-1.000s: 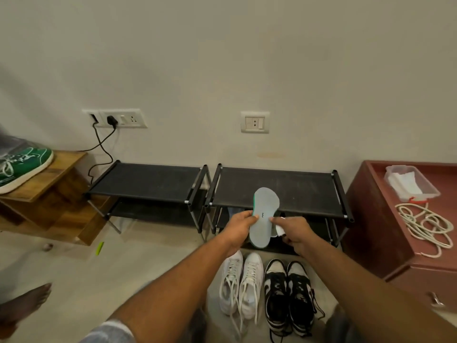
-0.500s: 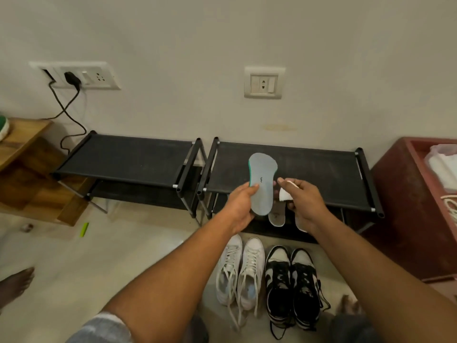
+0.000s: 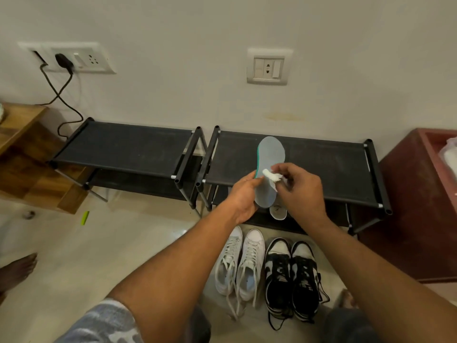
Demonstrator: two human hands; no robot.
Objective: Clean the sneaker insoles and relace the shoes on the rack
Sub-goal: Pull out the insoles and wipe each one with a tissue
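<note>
1. Two bare hands are seen in front of the right-hand shoe rack (image 3: 321,164), level with its top shelf.
2. A grey insole (image 3: 270,155) with a green edge is held upright, toe end up, by the left hand (image 3: 243,196); the fingers are curled round its left edge near the middle.
3. A small white wad (image 3: 270,175) is pinched between the thumb and fingers of the right hand (image 3: 300,191) and is pressed against the face of the insole, about midway along it.
4. A second, white insole (image 3: 278,211) is seen on the lower shelf of that rack, partly hidden behind the hands.
5. A pair of white sneakers (image 3: 238,263) and a pair of black-and-white sneakers (image 3: 291,276) are set side by side on the floor before the rack, toes toward it, with lace ends trailing loose.
6. A second black rack (image 3: 123,149) is placed just to the left of the first.
7. A red-brown cabinet (image 3: 415,219) is seen at the right, and a black charger (image 3: 63,61) is plugged into the wall socket at the upper left.
</note>
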